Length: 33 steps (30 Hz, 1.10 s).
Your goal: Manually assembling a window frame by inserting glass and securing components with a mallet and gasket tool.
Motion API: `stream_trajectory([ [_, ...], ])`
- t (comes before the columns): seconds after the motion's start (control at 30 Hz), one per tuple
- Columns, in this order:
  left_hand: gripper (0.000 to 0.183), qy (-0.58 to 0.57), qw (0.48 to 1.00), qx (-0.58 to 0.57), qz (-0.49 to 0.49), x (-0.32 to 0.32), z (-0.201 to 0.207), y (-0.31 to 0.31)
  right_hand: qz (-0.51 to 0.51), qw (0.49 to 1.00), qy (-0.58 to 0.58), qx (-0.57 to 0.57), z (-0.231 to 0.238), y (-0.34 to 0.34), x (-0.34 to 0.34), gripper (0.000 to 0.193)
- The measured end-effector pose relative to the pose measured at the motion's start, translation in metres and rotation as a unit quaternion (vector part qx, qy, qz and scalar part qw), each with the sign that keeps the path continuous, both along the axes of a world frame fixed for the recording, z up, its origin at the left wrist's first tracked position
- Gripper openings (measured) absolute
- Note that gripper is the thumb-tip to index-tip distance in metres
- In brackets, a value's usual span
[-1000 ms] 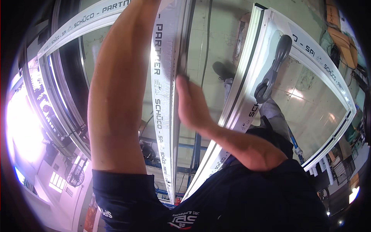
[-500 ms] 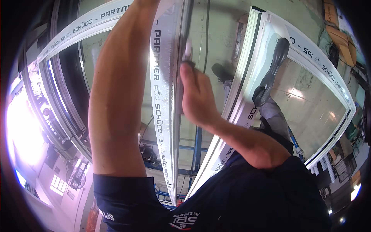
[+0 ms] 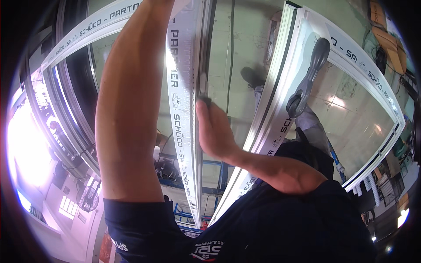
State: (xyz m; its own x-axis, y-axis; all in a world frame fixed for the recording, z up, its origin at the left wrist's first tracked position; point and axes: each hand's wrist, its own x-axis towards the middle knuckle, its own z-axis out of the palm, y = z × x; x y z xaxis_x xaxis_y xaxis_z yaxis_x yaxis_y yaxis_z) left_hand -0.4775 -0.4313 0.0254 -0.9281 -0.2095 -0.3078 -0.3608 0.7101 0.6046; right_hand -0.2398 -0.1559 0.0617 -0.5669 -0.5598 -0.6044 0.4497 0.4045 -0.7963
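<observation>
My right hand (image 3: 216, 133) is closed around a small tool with a dark body and a pale, narrow tip (image 3: 203, 82); motion blur hides its exact kind. The tip lies along the inner edge of the left white frame (image 3: 177, 116), which is covered in printed protective film. My left arm (image 3: 127, 114) reaches up over this frame and leaves the picture at the top, so the hand itself is out of sight. To the right, a black tool with a bulbous grip (image 3: 309, 76) rests on a second white frame (image 3: 285, 111).
Between the frames shows a pale green floor (image 3: 252, 39), with a dark cable (image 3: 231, 48) and my shoe (image 3: 251, 78) on it. Brown cardboard (image 3: 388, 44) lies far right. A fan (image 3: 87, 197) stands at the lower left.
My right hand has moved toward my body along the left frame's edge, bringing the small tool with it. My left arm has shifted slightly left. The black tool remains on the right frame.
</observation>
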Motion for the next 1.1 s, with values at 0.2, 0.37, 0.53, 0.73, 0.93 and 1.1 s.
stream_trajectory([
  [0.2, 0.021, 0.03, 0.999, 0.008, -0.006, 0.005, 0.012, 0.003, 0.07, 0.941, 0.331, -0.013, -0.02, -0.012, -0.007, 0.04],
  [0.37, 0.019, 0.016, 1.0, 0.007, 0.014, 0.005, 0.02, 0.014, 0.025, 0.99, 0.135, -0.013, -0.002, -0.015, -0.023, 0.038],
  [0.53, 0.017, 0.015, 0.999, 0.026, 0.014, 0.006, 0.013, 0.007, 0.074, 0.992, 0.106, 0.0, 0.003, -0.001, -0.006, 0.036],
  [0.73, 0.019, -0.002, 0.997, 0.068, 0.026, 0.001, 0.012, 0.008, 0.038, 0.995, 0.087, 0.03, -0.012, 0.0, 0.009, 0.043],
  [0.93, 0.023, 0.012, 0.998, 0.06, -0.004, 0.005, 0.011, 0.004, 0.096, 0.993, 0.032, 0.055, 0.003, 0.024, 0.024, 0.047],
  [1.1, 0.028, -0.011, 0.999, 0.051, -0.007, 0.005, 0.008, 0.003, 0.032, 0.999, 0.024, 0.023, 0.002, 0.004, -0.004, 0.048],
])
